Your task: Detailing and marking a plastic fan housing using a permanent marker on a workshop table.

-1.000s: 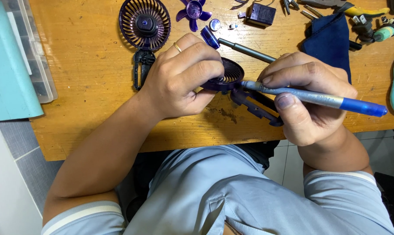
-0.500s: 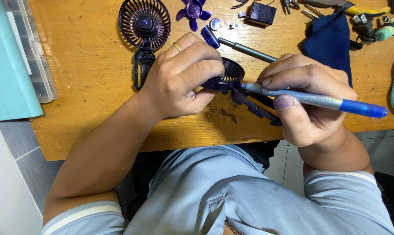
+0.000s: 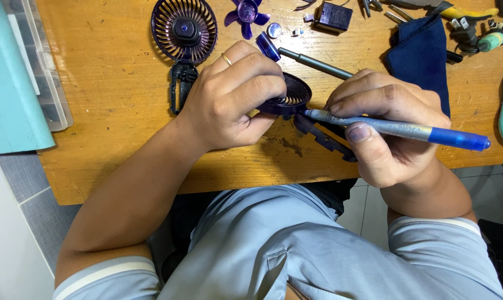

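Observation:
My left hand (image 3: 234, 97) grips a dark purple round fan housing (image 3: 293, 94) with a slotted grille, holding it just above the wooden table (image 3: 112, 111). My right hand (image 3: 387, 125) holds a blue pen-like tool (image 3: 407, 130), its grey tip touching the housing's right edge. A dark purple stand arm (image 3: 323, 136) hangs from the housing below the tool. A ring sits on a finger of my left hand.
A purple fan grille with a clip base (image 3: 184, 28), a purple fan blade (image 3: 246, 12), a small dark block (image 3: 333, 16), a screwdriver (image 3: 312, 61), a dark blue cloth (image 3: 421, 53) and pliers (image 3: 457, 11) lie behind. A teal and clear box (image 3: 18, 78) sits at the left.

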